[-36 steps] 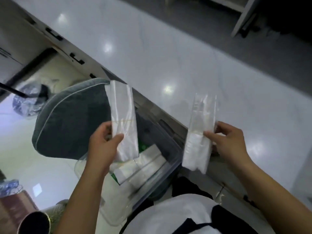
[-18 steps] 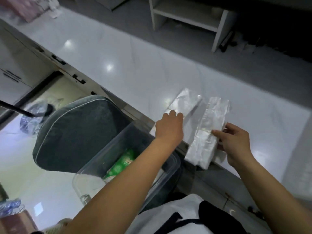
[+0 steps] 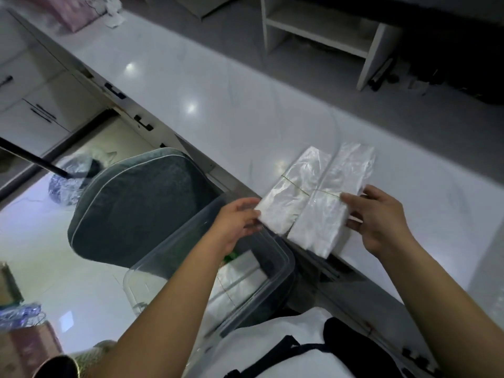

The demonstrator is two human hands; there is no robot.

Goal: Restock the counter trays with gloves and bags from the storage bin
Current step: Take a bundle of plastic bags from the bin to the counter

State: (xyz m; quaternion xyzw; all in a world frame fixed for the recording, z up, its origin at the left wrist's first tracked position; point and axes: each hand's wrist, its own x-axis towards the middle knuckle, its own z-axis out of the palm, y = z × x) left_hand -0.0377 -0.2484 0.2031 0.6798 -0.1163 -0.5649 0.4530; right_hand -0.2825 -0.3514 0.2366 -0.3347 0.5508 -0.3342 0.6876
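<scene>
Nearest, at 6 o'clock, the clear storage bin (image 3: pixel 275 257) sits against the person's lap with more wrapped packs (image 3: pixel 240 279) inside. Just past it, two banded plastic bundles lie side by side and touching on the white surface (image 3: pixel 218 85), their near ends overhanging its edge. The left hand (image 3: pixel 237 222) has its grip pinched on the left bundle (image 3: pixel 293 192) at 9 o'clock; the right hand (image 3: pixel 379 216) has its grip closed on the right bundle (image 3: pixel 335 197) at 3 o'clock. A grey chair back (image 3: pixel 136 205) stands at 9 o'clock; a white shelf (image 3: pixel 321 28) is farthest at 12.

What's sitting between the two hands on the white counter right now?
In the head view, two rubber-banded clear plastic bundles lie side by side between the left hand and right hand.
</scene>
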